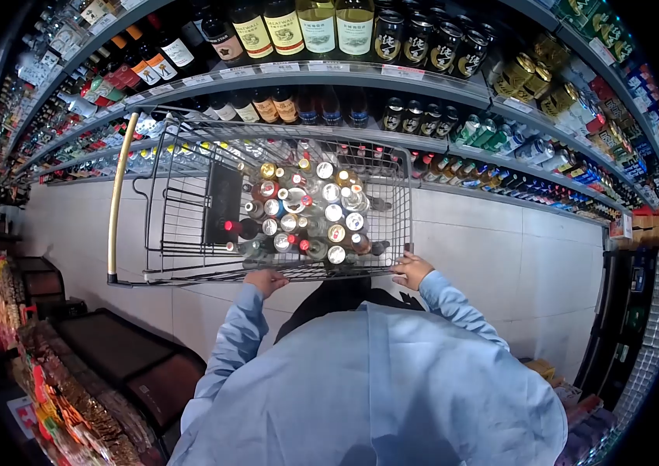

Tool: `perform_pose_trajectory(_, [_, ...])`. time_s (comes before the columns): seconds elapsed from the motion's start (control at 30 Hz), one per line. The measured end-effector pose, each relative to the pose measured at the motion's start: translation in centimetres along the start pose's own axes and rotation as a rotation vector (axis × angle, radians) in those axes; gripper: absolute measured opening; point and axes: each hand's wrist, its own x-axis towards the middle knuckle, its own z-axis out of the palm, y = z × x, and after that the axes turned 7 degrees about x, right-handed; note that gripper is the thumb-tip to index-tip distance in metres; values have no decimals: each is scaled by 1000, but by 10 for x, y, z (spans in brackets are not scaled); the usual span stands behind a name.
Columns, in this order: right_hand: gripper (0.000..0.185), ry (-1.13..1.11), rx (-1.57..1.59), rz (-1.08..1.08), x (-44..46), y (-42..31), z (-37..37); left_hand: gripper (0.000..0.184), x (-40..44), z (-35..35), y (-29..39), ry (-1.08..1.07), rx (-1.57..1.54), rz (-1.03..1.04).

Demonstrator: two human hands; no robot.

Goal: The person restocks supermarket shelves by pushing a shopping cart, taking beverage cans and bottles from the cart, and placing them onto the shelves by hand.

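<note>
A wire shopping cart (279, 273) stands sideways in front of me, its yellow handle (121, 194) at the left. Many bottles and cans (306, 206), seen from above, fill its middle. My left hand (266, 282) is closed on the cart's near top rim, left of my body. At the near right corner of the basket, my right hand (412, 270) has its fingers on the rim, closed round it. Both arms are in light blue sleeves. A black panel (223, 203) stands inside the cart, left of the bottles.
Shelves (453, 92) of wine bottles and cans curve along the far side, close behind the cart. Pale floor tiles (477, 241) lie to the right. Dark bins (127, 349) and packaged goods (73, 396) stand at lower left. A dark rack (626, 318) is at the right.
</note>
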Motion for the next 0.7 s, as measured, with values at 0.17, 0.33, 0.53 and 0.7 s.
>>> perform_pose_trajectory(0.17, [45,-38,29,-44,-2,9,9,32,-2,2,6,-5,84,-73])
perform_pose_trajectory(0.33, [37,-65,-106,72,-4,-16,-9,36,-12,9,13,84,69,-107])
perform_pose_trajectory(0.53, [27,32,-114,117,3,-11,9,38,-5,21,4,124,88,-169])
perform_pose_trajectory(0.7, [28,112,-79,72,2,-7,15,43,-8,16,8,145,158,-160])
